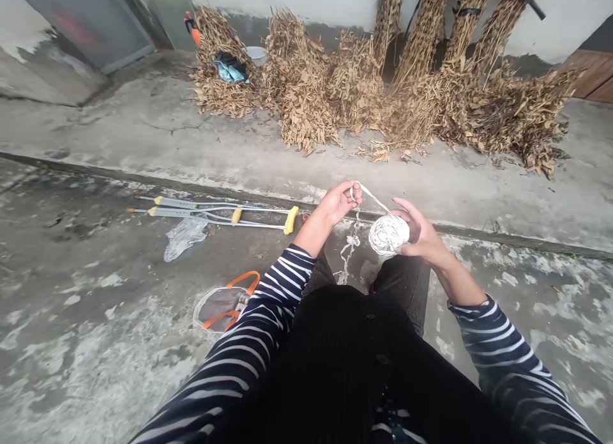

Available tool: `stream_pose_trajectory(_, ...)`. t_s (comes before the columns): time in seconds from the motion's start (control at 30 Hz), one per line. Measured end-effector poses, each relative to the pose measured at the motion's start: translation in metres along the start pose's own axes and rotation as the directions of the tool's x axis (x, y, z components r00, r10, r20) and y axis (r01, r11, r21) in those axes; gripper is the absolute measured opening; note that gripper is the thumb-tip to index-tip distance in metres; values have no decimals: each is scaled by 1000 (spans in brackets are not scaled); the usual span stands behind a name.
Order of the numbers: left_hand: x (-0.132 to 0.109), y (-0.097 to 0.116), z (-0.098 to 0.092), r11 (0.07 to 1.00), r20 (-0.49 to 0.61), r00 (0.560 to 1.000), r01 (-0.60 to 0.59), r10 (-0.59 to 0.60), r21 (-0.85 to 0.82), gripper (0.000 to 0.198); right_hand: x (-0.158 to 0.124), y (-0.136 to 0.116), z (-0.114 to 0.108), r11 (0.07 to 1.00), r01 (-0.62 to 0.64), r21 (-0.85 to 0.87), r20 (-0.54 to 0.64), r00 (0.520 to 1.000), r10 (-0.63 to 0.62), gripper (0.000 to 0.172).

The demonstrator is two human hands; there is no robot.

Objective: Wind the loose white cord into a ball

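Observation:
My right hand [419, 236] holds a round ball of white cord [389, 234], its fingers around the ball's right side. From the top of the ball a white strand [374, 197] runs up and left to my left hand [341, 202]. The fingers of that hand are curled and pinch the strand, which loops over them. Below my left hand a thin, knotted whitish strand [353, 241] hangs toward the ground between my legs.
Dried plant bundles [306, 86] lean along the wall ahead, on a raised concrete ledge [158, 137]. Crutches [239, 215] and a clear plastic bag [184, 238] lie at the left. Nearer is a bag with orange handles [220, 308].

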State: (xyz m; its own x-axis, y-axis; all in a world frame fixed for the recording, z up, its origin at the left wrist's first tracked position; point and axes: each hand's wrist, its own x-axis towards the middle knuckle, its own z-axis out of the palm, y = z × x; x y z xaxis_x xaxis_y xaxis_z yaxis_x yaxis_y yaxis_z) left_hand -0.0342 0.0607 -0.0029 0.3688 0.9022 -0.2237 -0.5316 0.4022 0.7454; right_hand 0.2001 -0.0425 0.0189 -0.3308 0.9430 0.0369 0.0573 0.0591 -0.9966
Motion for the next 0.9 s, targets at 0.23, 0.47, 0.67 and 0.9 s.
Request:
stream_pose_trajectory(0.23,3,-2,-43,900,198,953,131,-230,415,34,-9,-13,6,997,-1,79,-80,997,7,73)
stream_pose_trajectory(0.47,0,-33,-28,795,169,977,3,-132,606,33,-1,-27,2,982,-112,149,-154,979,135,72)
stream_pose_trajectory(0.67,-9,-61,10,901,292,951,-215,105,376,38,1,-27,2,955,-197,222,-147,961,233,69)
stream_pose_trajectory(0.9,-17,-41,23,742,374,911,-372,175,558,23,-3,-29,-9,913,-279,299,-87,944,318,68)
